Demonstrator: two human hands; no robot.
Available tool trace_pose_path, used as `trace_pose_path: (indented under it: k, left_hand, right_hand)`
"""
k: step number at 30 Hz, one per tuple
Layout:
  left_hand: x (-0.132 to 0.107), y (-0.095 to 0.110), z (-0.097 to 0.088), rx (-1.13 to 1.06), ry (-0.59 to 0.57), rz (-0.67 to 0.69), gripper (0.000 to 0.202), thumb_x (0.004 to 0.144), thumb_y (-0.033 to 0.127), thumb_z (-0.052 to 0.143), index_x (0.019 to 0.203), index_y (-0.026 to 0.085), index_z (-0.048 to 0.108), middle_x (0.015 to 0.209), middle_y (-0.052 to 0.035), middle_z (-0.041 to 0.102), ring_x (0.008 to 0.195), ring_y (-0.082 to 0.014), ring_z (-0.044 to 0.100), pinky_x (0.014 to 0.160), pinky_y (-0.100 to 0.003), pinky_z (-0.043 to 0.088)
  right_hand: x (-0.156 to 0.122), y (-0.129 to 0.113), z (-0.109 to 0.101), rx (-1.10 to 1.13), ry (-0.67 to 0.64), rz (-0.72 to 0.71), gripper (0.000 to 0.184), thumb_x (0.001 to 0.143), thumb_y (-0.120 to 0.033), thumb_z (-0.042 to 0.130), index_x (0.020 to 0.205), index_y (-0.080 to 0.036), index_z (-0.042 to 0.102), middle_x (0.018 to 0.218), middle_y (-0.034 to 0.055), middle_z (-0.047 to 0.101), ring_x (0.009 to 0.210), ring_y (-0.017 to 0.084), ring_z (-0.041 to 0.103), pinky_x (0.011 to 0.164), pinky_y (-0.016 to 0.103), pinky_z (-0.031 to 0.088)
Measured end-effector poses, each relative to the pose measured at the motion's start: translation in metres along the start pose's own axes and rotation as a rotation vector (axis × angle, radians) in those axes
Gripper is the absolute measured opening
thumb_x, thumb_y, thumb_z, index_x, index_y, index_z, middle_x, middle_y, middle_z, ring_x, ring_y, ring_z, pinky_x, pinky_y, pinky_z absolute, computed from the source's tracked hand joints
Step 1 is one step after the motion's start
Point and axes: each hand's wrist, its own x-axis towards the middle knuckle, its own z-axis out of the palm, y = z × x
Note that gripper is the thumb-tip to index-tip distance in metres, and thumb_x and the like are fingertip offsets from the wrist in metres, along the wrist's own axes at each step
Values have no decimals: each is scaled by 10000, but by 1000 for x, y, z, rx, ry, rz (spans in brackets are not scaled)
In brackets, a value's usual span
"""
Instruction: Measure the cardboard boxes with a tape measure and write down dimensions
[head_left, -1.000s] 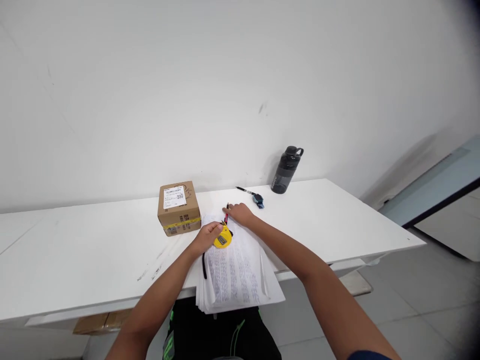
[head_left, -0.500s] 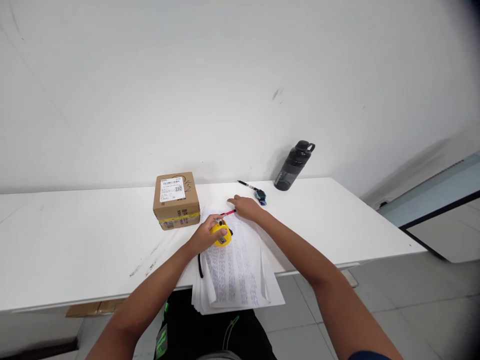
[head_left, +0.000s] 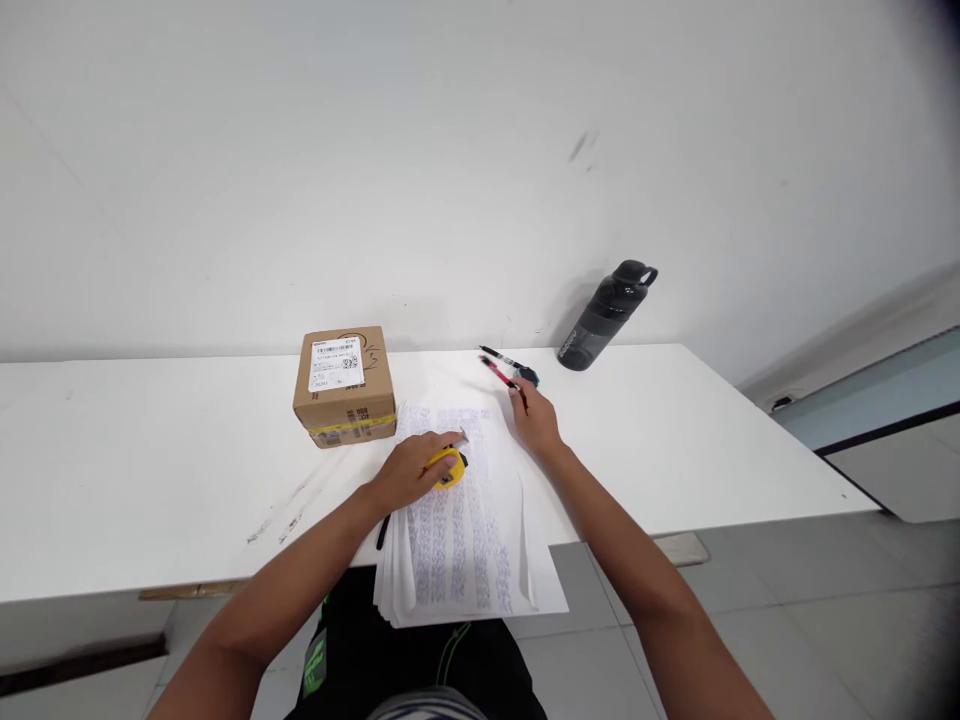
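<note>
the yellow tape measure [head_left: 451, 470] is over the papers [head_left: 466, 545], gripped in the left hand [head_left: 407, 468]. the right hand [head_left: 537, 420] holds a red pen [head_left: 498, 371]. on the counter [head_left: 150, 450], a closed box [head_left: 341, 398] hides its insides; a dark bottle [head_left: 602, 317] has its lid [head_left: 631, 271] on.

The person's left hand [head_left: 411, 472] grips a yellow tape measure [head_left: 451, 480] above a stack of written-on sheets [head_left: 459, 560] overhanging the worktop [head_left: 645, 440]. The right hand [head_left: 537, 420] holds a red-and-black pen [head_left: 497, 371], near a black pen [head_left: 501, 357] and a small blue-and-black item [head_left: 528, 375]. A taped cardboard box [head_left: 345, 385] sits left of the sheets; a dark bottle [head_left: 606, 315] stands farther right, near the wall [head_left: 450, 170].
</note>
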Motion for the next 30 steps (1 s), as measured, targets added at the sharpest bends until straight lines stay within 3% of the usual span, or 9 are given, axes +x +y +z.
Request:
trace_pose_path:
  k: [3,7,11,14,19,30]
  left_hand:
    - [0,-5,1,60,-31,26,423,972,401,395,1360,286,518,1155,-57,670,1023,-222,618,920,-351,441]
    - [1,-6,0,93,-58,16,434,984,395,366,1380,281,503,1196,-59,653,1029,-218,607,932,-358,440]
    - [3,-5,1,81,-57,26,434,983,388,371,1380,277,511,1149,-61,662,1008,-210,606,915,-344,455]
    - [3,-5,3,65,-33,50,426,982,378,388,1373,277,525,1060,-57,665,960,-203,611,877,-332,466]
    - [2,-6,4,109,-38,69,425,1003,364,343,1389,269,491,1034,-50,634,938,-178,608,850,-312,472]
    - [1,-8,5,103,-23,65,373,1013,351,330,1325,249,509,1091,-48,635,974,-163,606,858,-306,473]
  right_hand:
    - [-5,1,6,495,11,190,354,896,-508,425,1063,-212,524,668,-20,556,564,163,513,557,292,425]
    - [-4,-8,7,1000,-75,311,342,837,-579,507,896,-243,485,607,-69,495,426,98,389,421,236,309]
    - [-5,-11,4,884,-153,312,473,873,-646,451,738,-206,560,505,-63,409,438,93,346,424,230,259]
    - [-9,-12,4,735,-186,305,445,876,-610,475,775,-198,609,515,-52,457,471,108,378,464,245,291]
    - [-13,-18,4,501,-115,290,415,860,-545,529,649,-196,604,583,-14,535,588,147,472,587,292,369]
    - [-12,-18,6,489,-174,258,333,826,-446,554,604,-200,594,683,22,636,689,180,550,667,310,401]
